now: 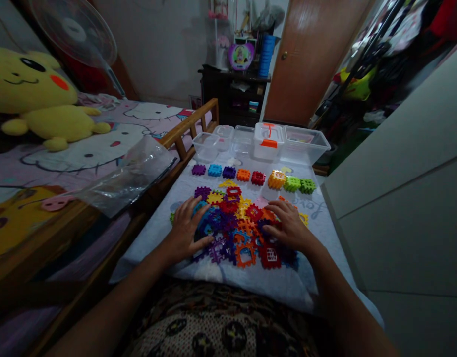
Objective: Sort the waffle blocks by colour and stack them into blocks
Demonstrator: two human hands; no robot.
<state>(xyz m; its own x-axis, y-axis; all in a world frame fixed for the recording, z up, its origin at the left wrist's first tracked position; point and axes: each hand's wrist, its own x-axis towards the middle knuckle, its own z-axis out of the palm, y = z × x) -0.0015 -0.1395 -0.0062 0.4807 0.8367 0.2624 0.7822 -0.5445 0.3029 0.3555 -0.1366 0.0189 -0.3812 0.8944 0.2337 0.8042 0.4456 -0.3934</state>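
A heap of colourful interlocking plastic tiles (pixel 228 220) lies on the cloth-covered table in front of me. My left hand (pixel 187 225) rests on the heap's left side over blue and purple tiles, fingers spread. On the right side, my right hand (pixel 288 223) lies over orange, red and dark tiles with its fingers apart. Neither hand shows a tile gripped. Near the front of the heap are a red window tile (pixel 270 256) and an orange square frame (pixel 245 256). Behind it runs a row of small stacks sorted by colour, from a purple stack (pixel 199 169) to a dark green stack (pixel 308 186).
Clear plastic boxes (pixel 306 139) line the table's far edge, one lidded box (pixel 268 144) having orange clips. Left of the table, a wooden bed rail (pixel 189 126) borders a bed with a clear plastic bag (pixel 132 173) and a yellow plush toy (pixel 57 119). A white cabinet (pixel 407 173) stands right.
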